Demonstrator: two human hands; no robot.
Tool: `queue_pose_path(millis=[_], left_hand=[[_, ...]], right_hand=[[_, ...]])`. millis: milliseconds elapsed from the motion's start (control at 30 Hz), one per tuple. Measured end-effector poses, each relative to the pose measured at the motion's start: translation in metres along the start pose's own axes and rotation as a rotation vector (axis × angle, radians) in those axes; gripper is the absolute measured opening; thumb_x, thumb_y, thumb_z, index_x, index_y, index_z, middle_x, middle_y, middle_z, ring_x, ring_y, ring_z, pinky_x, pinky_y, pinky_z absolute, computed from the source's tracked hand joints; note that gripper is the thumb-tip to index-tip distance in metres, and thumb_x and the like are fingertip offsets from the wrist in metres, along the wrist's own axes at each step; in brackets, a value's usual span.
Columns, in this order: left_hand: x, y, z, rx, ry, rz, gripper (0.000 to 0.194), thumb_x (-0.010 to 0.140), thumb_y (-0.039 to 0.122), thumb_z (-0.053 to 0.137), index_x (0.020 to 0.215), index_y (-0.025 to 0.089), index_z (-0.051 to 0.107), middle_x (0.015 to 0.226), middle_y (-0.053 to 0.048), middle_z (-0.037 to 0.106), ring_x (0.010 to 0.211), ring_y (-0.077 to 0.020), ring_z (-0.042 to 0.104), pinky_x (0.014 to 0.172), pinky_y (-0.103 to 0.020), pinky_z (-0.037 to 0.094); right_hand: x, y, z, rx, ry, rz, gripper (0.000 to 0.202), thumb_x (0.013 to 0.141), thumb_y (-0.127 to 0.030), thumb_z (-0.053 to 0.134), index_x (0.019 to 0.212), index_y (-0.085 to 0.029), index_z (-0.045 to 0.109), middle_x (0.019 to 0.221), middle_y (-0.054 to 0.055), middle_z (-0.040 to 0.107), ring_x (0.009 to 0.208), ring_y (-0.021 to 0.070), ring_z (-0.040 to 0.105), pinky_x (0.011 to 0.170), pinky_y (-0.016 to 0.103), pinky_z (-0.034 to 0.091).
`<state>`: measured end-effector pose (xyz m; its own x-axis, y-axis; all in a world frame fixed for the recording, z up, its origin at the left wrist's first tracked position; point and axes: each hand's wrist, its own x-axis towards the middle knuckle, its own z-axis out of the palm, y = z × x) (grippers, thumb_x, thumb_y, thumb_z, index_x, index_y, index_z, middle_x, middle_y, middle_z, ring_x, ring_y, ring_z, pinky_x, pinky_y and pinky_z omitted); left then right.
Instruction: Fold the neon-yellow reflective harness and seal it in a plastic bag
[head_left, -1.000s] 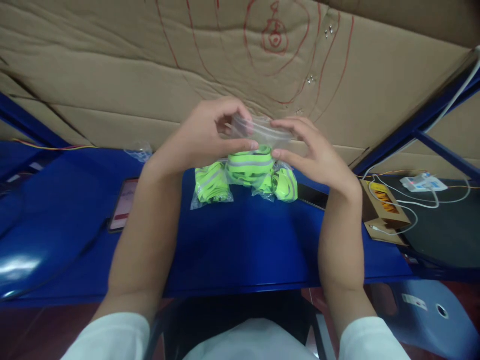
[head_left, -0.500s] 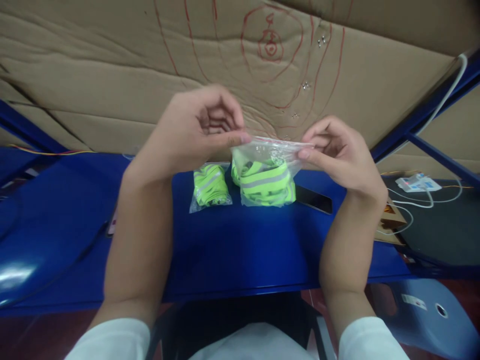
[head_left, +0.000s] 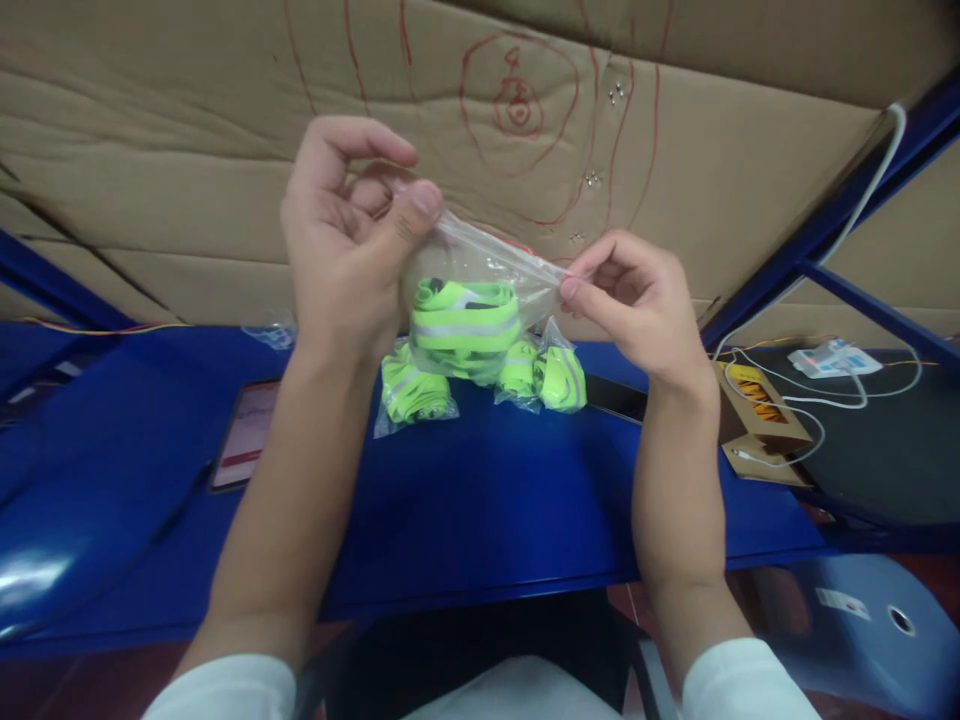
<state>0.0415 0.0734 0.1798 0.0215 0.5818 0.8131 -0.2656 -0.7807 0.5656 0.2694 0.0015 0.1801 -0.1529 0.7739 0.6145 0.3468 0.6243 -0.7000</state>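
Observation:
Between my hands hangs a clear zip bag [head_left: 466, 330] with folded neon-green reflective straps inside. My left hand [head_left: 349, 235] pinches the bag's top edge at its left end, thumb against curled fingers. At the right end of the same edge, my right hand [head_left: 626, 295] grips the plastic between thumb and forefinger. The bag's top slants, higher on the left. Below it on the blue table [head_left: 487, 500] lies a bagged green strap bundle [head_left: 414, 388] to the left. More bagged green bundles [head_left: 551, 375] lie to the right, partly behind the held bag.
A phone with a lit screen [head_left: 247, 430] lies by my left forearm, and a dark phone [head_left: 616, 398] by my right wrist. A cardboard box [head_left: 765, 410] and white cables stand at right. A cardboard sheet [head_left: 187, 170] with red marks rises behind. A blue-grey stool [head_left: 855, 620] is lower right.
My left hand has risen and moved left, lifting its end of the bag, so the top edge now tilts. My right hand has shifted a little left. More green bundles show beneath.

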Motion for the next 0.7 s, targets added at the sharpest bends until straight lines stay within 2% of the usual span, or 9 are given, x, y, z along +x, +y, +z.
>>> queue_pose_path(millis=[33,100,200,267,367,433,533,600,700], left_hand=[[-0.001,-0.002,0.001,-0.072,0.001,-0.038,0.031,0.081,0.040,0.087,0.099,0.027,0.065,0.086,0.010,0.062,0.075,-0.0054,0.057,0.071,-0.025,0.045],[-0.006,-0.009,0.004,-0.235,-0.091,-0.204,0.039,0.085,0.051,0.081,0.111,0.030,0.062,0.088,0.008,0.064,0.084,-0.0100,0.064,0.078,-0.028,0.049],[-0.016,-0.024,0.013,-0.413,-0.339,-0.499,0.075,0.074,0.072,0.078,0.136,0.036,0.054,0.117,-0.001,0.071,0.111,-0.0242,0.068,0.088,-0.038,0.056],[-0.022,-0.035,0.021,-0.458,-0.415,-0.631,0.085,0.067,0.070,0.083,0.140,0.037,0.054,0.133,-0.005,0.068,0.123,-0.0305,0.065,0.090,-0.043,0.058],[-0.027,-0.045,0.031,-0.470,-0.370,-0.742,0.067,0.069,0.052,0.089,0.128,0.029,0.065,0.135,-0.007,0.068,0.122,-0.0300,0.067,0.094,-0.042,0.058],[-0.027,-0.045,0.035,-0.428,-0.311,-0.741,0.056,0.071,0.042,0.089,0.120,0.024,0.069,0.129,-0.008,0.071,0.117,-0.0275,0.070,0.095,-0.039,0.059],[-0.026,-0.041,0.035,-0.332,-0.220,-0.647,0.043,0.073,0.036,0.089,0.110,0.023,0.074,0.116,-0.006,0.077,0.108,-0.0254,0.073,0.092,-0.037,0.060],[-0.025,-0.038,0.033,-0.269,-0.198,-0.592,0.037,0.074,0.036,0.089,0.105,0.023,0.075,0.108,-0.005,0.079,0.103,-0.0247,0.074,0.089,-0.037,0.061],[-0.023,-0.034,0.028,-0.150,-0.179,-0.496,0.029,0.076,0.041,0.087,0.097,0.023,0.079,0.098,-0.004,0.080,0.093,-0.0220,0.075,0.083,-0.034,0.060]], right_hand=[[0.000,0.000,0.003,0.002,0.031,-0.025,0.028,0.091,-0.046,0.074,0.088,-0.021,0.061,0.079,0.000,0.064,0.068,0.0121,0.058,0.066,0.029,0.052],[0.001,0.000,0.008,-0.015,0.078,-0.037,0.029,0.095,-0.049,0.068,0.092,-0.022,0.059,0.082,0.000,0.062,0.069,0.0122,0.057,0.067,0.029,0.053],[0.003,0.003,0.010,-0.082,0.134,-0.011,0.035,0.097,-0.059,0.060,0.100,-0.024,0.058,0.089,0.002,0.062,0.076,0.0145,0.061,0.068,0.029,0.054],[0.003,0.004,0.007,-0.116,0.155,-0.004,0.038,0.097,-0.062,0.058,0.101,-0.024,0.058,0.092,0.003,0.063,0.080,0.0160,0.063,0.068,0.030,0.054],[0.001,0.002,-0.003,-0.091,0.158,0.001,0.034,0.095,-0.057,0.065,0.096,-0.023,0.061,0.089,0.003,0.064,0.078,0.0162,0.062,0.066,0.030,0.052],[-0.001,0.000,-0.011,-0.062,0.163,0.007,0.031,0.094,-0.054,0.068,0.093,-0.023,0.062,0.086,0.002,0.064,0.074,0.0158,0.061,0.064,0.030,0.052],[-0.002,-0.001,-0.016,-0.068,0.104,0.066,0.032,0.092,-0.054,0.071,0.090,-0.023,0.065,0.084,0.002,0.066,0.072,0.0156,0.061,0.061,0.030,0.052],[-0.001,0.000,-0.016,-0.067,0.076,0.079,0.034,0.087,-0.054,0.076,0.086,-0.022,0.065,0.078,0.001,0.065,0.067,0.0145,0.059,0.057,0.029,0.050],[0.001,0.003,-0.013,-0.069,0.118,0.033,0.038,0.084,-0.055,0.079,0.079,-0.021,0.063,0.072,0.000,0.062,0.063,0.0133,0.055,0.055,0.029,0.047]])
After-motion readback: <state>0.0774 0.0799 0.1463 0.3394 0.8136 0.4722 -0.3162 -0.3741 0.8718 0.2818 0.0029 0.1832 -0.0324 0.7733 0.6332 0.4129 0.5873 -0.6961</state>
